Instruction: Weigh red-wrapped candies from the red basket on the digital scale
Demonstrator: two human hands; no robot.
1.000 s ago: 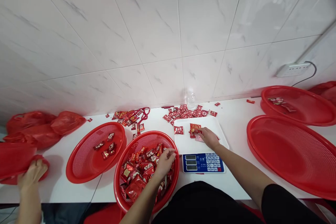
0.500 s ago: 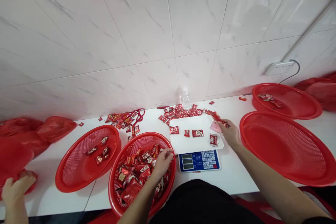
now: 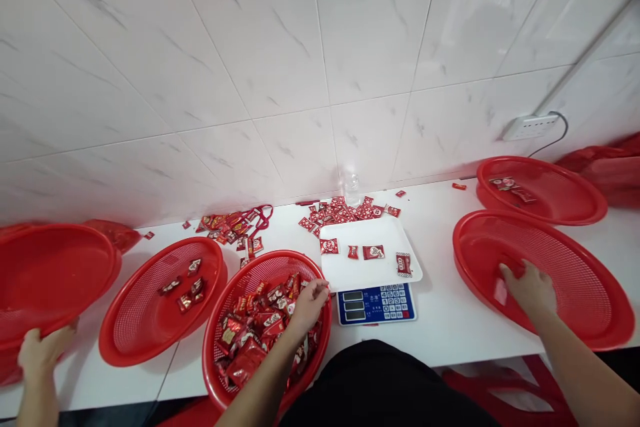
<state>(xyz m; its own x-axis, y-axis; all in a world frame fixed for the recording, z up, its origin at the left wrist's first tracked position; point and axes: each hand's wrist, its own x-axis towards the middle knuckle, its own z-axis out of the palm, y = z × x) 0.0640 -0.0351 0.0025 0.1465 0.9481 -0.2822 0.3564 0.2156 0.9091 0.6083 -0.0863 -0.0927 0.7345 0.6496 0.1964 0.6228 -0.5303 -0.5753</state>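
My left hand [image 3: 309,307] is over the right rim of a red basket [image 3: 213,320] full of red-wrapped packets [image 3: 250,360]; its fingers are pinched, and what they hold is too small to name. Over the large basket [image 3: 590,300] on the right is my right hand [image 3: 531,290], its fingers around red packets, with a pink one [image 3: 501,291] just beneath them. Between the hands, a white tray [image 3: 360,277] lies on a blue scale [image 3: 395,303] and bears several separate red packets [image 3: 373,252].
Loose packets [image 3: 345,212] and a clear bottle [image 3: 352,187] lie by the wall. Another basket [image 3: 150,347] holds several packets. At the far left a person's hand [image 3: 43,350] grips a red basket [image 3: 55,273]. A basket [image 3: 565,210] and power strip [image 3: 531,127] are at the right.
My right hand has moved from the tray's right edge to over the large right basket, carrying the packets. At the far left, the person's basket has come up into view. My left hand stays nearly in place.
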